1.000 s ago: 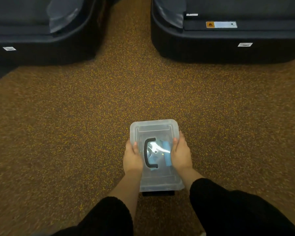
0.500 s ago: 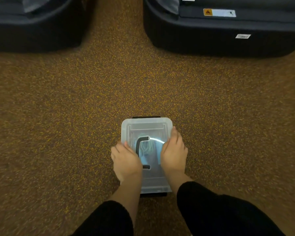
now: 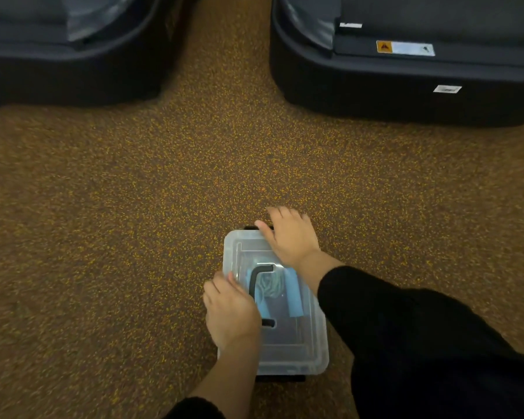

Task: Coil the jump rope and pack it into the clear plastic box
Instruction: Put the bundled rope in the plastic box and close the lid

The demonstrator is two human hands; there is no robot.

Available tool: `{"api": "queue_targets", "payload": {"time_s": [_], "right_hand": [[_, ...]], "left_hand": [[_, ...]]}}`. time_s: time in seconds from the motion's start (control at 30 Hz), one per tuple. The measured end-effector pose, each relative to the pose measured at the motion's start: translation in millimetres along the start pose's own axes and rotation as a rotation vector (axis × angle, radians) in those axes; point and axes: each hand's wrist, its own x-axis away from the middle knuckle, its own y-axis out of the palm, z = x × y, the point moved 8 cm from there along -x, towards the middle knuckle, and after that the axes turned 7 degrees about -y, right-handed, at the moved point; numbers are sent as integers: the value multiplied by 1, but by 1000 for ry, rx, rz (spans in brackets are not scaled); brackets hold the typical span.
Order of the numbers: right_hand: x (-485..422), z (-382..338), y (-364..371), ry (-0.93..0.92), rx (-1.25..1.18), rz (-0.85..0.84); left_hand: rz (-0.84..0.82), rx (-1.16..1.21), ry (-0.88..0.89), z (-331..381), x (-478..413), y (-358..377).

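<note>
The clear plastic box (image 3: 297,349) stands on the speckled floor with its lid on. Through the lid I see the coiled pale rope (image 3: 271,285) and a blue handle (image 3: 295,294) of the jump rope. A black carry handle (image 3: 254,279) lies on the lid. My left hand (image 3: 230,313) grips the box's left edge, fingers curled over the lid. My right hand (image 3: 291,237) lies flat over the far right corner, fingers spread past the far rim and thumb beside the black far latch (image 3: 250,227). Another black latch (image 3: 282,378) shows at the near end.
Two large dark machine bases stand at the back, one on the left (image 3: 73,71) and one on the right (image 3: 406,86), with a strip of floor between them. My black-clad right leg (image 3: 436,343) lies close beside the box's right side.
My right hand has slid from the middle of the lid to the far end of the box. My left hand stays at the left edge. The view has tilted slightly.
</note>
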Motion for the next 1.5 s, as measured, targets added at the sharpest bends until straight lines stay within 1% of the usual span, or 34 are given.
{"api": "queue_targets", "payload": {"time_s": [0.07, 0.17, 0.27, 0.33, 0.4, 0.53, 0.57, 0.67, 0.73, 0.83, 0.9, 0.97, 1.1, 1.23, 1.3, 1.4, 1.5], "right_hand": [[-10, 4, 5, 0, -25, -116], [-11, 3, 6, -9, -21, -176], [-12, 5, 10, 7, -37, -327], [-11, 7, 12, 33, -77, -403], [-12, 9, 10, 55, -108, -406], [-9, 18, 3, 94, -85, -362], [-6, 22, -1, 109, -75, -335], [11, 40, -17, 189, -78, -219], [33, 58, -22, 297, -131, -171], [77, 87, -12, 516, -310, -102], [107, 97, 1, 635, -405, -51], [133, 97, 14, 745, -491, -21], [165, 87, 25, 882, -600, 56], [184, 77, 39, 1018, -752, 155], [184, 73, 39, 1023, -751, 194], [175, 70, 28, 961, -705, 257], [163, 71, 15, 858, -574, 301]], "left_hand": [[8, 0, -2, 0, -1, 1], [-3, 7, 9, 2, -4, 3], [4, 27, -5, 0, -4, -1], [-79, 44, -36, -5, -6, 1], [-199, 106, -101, -16, -5, 0], [-477, 259, -454, -68, 16, -2], [-522, 296, -510, -77, 21, -2], [-597, 401, -549, -73, 14, -3], [-622, 425, -547, -66, -2, -2], [-603, 446, -560, -60, -25, -3], [-576, 367, -561, -57, -32, -8], [-558, 371, -566, -55, -34, -8], [-563, 454, -583, -50, -17, -13], [-610, 384, -637, -60, 0, -6], [-575, 348, -637, -61, -4, -9], [-519, 299, -607, -61, -14, -10], [-426, 229, -507, -54, -17, -18]]}}
